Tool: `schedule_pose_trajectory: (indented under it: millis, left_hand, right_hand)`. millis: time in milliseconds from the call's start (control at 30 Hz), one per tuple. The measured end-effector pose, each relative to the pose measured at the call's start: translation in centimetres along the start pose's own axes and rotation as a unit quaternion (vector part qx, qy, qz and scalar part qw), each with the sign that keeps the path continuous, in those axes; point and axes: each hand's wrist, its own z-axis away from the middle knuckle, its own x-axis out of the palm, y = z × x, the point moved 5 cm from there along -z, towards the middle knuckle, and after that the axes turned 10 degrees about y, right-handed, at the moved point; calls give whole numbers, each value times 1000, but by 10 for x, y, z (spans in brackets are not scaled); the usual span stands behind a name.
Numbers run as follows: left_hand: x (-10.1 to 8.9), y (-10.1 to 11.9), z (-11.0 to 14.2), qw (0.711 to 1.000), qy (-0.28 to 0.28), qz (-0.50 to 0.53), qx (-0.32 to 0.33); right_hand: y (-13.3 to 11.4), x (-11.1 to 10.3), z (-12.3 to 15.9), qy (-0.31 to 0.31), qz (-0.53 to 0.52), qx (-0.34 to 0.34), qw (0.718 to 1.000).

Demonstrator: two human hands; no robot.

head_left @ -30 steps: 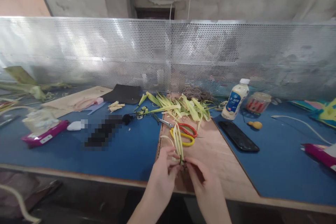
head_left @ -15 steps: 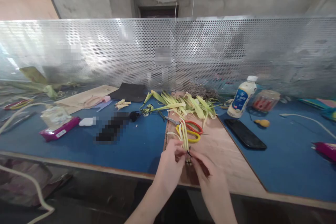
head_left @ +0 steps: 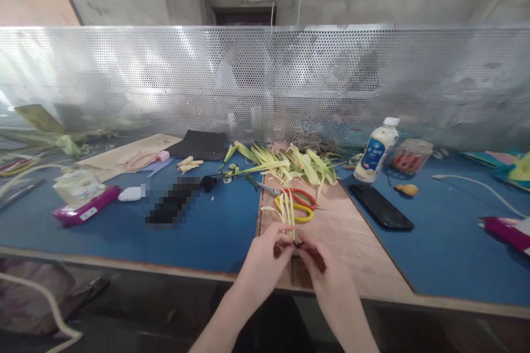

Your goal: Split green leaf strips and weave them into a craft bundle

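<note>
Near the table's front edge, my left hand (head_left: pixel 268 253) pinches a bundle of pale corn husk strips (head_left: pixel 287 210), whose free ends fan upward, away from me. My right hand (head_left: pixel 327 265) is closed at the base of the same bundle, fingertips meeting those of the left. A small dark band or thread shows between the fingertips; the fingers hide most of it. Just beyond the strips lie scissors (head_left: pixel 305 216) with red and yellow handles, blades pointing left. Behind them is a pile of green and cream corn husks (head_left: pixel 304 165).
A wooden board (head_left: pixel 351 248) lies under my hands on the blue table (head_left: pixel 223 237). To the right are a black phone (head_left: pixel 381 208), a white-capped bottle (head_left: pixel 376 153) and a clear jar (head_left: pixel 412 155). A purple tissue pack (head_left: pixel 86 208) lies left. A perforated metal screen (head_left: pixel 174 83) stands behind.
My fingertips have drawn closer together over the dark band, covering more of it. The whole view has shifted slightly; the scissors and husk pile stay in place.
</note>
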Motion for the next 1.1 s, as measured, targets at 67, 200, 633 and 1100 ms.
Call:
schedule_pose_trajectory:
  millis: [67, 200, 633, 1100]
  left_hand:
    - [0, 2, 2, 1000, -12, -3, 8]
    - [0, -1, 4, 1000, -25, -8, 13]
    - [2, -10, -3, 1000, 3, -22, -18]
    - [-1, -9, -4, 998, 27, -54, 1]
  right_hand:
    - [2, 1, 0, -4, -5, 7, 1000]
    - [-3, 0, 0, 12, 11, -14, 1000]
    - [-11, -1, 3, 36, 70, -87, 993]
    - [-25, 2, 12, 50, 101, -126, 986]
